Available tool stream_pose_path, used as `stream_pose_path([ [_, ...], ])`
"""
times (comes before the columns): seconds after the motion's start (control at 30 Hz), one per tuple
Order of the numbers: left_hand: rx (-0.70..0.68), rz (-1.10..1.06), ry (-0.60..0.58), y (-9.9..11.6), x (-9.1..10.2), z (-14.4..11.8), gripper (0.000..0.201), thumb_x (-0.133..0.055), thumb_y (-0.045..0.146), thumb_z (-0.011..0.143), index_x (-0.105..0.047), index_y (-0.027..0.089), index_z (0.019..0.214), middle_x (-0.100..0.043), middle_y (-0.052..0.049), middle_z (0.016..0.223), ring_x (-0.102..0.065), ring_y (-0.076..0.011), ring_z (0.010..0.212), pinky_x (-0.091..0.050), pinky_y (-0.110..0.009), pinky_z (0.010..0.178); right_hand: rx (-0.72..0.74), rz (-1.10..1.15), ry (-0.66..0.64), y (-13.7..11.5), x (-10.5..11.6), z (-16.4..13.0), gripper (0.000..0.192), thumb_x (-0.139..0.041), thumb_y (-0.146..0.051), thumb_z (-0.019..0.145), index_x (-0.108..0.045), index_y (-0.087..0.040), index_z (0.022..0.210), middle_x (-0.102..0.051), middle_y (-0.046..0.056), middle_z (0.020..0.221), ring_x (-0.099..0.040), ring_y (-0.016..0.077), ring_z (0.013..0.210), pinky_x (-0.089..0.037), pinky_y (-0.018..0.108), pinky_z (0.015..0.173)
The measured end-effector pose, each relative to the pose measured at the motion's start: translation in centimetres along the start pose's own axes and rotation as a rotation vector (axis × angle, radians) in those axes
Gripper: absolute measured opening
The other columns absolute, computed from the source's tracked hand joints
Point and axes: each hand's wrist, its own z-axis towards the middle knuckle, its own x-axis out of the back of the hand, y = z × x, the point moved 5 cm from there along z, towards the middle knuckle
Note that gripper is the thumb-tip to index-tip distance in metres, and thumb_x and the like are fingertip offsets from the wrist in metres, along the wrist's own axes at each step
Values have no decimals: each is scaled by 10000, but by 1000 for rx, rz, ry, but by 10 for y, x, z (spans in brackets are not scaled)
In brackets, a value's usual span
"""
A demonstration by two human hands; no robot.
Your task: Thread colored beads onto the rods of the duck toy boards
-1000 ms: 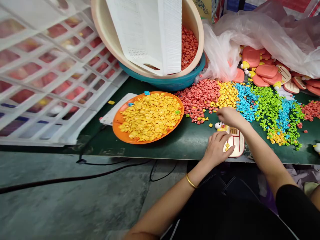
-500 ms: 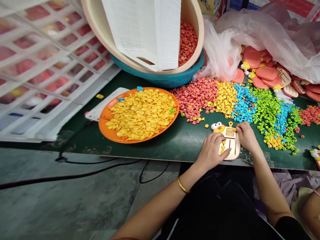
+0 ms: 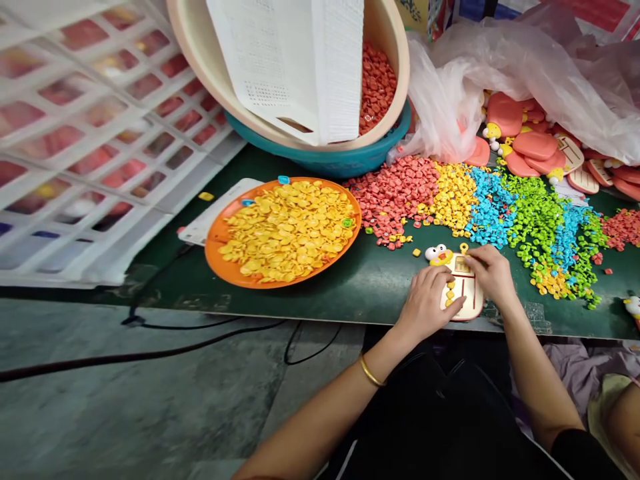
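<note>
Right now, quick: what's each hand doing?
Left hand: fingers curled, resting on the duck-headed toy panel, steadying it.
Right hand: fingertips pinched at the panel's top; whether a piece is in its grip cannot be told.

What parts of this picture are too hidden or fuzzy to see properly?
- Duck toy, head view: both hands cover its sides, so its small buttons are unclear.
- Right hand: its fingertip grip is too small to tell.
- Crate: blurred, contents only reddish smears.
- Pink toys: partly under the plastic bag.
</note>
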Motion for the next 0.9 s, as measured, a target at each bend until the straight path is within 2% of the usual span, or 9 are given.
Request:
stream_pose_path([
  [0.13,3,-9,4,0,0,0,333,-713,378,828,-578,205,1079,-615,-100,1211,-534,-282,1153,-453,-452,991,-167,66,181,20,10,-14,175,-603,-339,874,-713,-204,890,-591,39,867,-561,175,735,-486,321,703],
  [0.23,16,3,4,-1,-1,0,340,-714,382,823,-583,209,1085,-609,-103,1229,-533,-290,1167,-455,-458,985,-145,30,236,18,10,-20,144,-581,-300,875,-686,-204,854,-579,37,855,-554,176,728,-492,322,698],
  [0.37,5,0,6,1,-1,-1,322,-689,399,846,-579,205,1078,-612,-105,1219,-537,-285,1171,-461,-448,983,21,-40,71,0,3,-32,183,-535,-264,918,-692,-234,829,-618,59,881,-607,211,870,-512,353,818],
  [0.5,4,-15,15,2,0,0,278,-661,404,872,-568,208,1047,-610,-100,1200,-530,-280,1166,-453,-448,992,85,5,-17,-16,-3,-29,192,-538,-249,928,-721,-243,867,-650,63,894,-636,207,871,-523,340,824],
  [0.6,16,-18,15,1,-2,1,297,-643,432,886,-560,210,1065,-599,-98,1184,-524,-283,1159,-449,-449,987,143,85,-62,-36,-17,-2,202,-532,-225,933,-730,-231,892,-677,53,906,-647,187,875,-523,309,819],
  [0.7,27,14,6,-3,-7,0,368,-656,456,867,-556,194,1107,-587,-115,1153,-525,-305,1129,-458,-464,957,183,-60,-118,-63,-43,39,151,-595,-213,909,-742,-217,941,-701,67,969,-637,192,951,-502,304,865],
  [0.8,25,28,8,-7,-9,-1,440,-665,465,852,-549,168,1155,-578,-138,1143,-522,-324,1107,-470,-474,924,190,-367,-372,-83,-74,71,75,-719,-201,818,-761,-208,880,-722,78,898,-631,232,959,-484,329,859],
  [0.87,21,3,8,-8,-8,-1,406,-658,463,860,-554,176,1128,-586,-125,1118,-523,-312,1094,-472,-465,925,200,-461,-493,-87,-76,78,55,-718,-175,807,-762,-207,816,-716,70,811,-639,236,901,-478,332,833],
  [0.9,17,-15,9,-7,-7,-1,377,-660,460,862,-557,184,1099,-590,-115,1111,-522,-303,1095,-470,-458,937,215,-441,-487,-86,-69,77,78,-695,-167,824,-762,-208,814,-713,65,804,-641,226,883,-475,326,829],
])
